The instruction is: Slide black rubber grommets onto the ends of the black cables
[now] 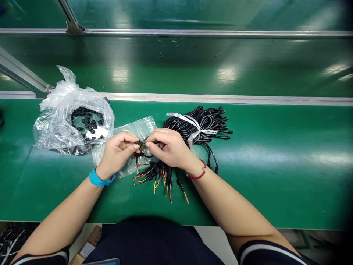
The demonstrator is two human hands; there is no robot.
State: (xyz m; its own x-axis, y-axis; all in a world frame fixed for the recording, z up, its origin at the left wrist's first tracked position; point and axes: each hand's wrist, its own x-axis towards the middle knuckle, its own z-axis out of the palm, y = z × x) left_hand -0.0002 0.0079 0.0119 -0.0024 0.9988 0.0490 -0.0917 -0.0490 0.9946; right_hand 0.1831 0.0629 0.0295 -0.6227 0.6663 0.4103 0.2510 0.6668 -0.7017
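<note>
Navy shirt (160, 243) nearest, then green worktop (275, 198). Clear bag (53, 125) of black parts (87, 120) left, tied cable bundle (180, 125) right, flat plastic bag (139, 127) between, partly covered. Left hand (118, 151) and right hand (169, 148) pinch thin black cable (142, 142) between them; exact grip hard to make out.

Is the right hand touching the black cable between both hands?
Touching. In the head view, the right hand pinches the black cable between thumb and forefinger.
</note>
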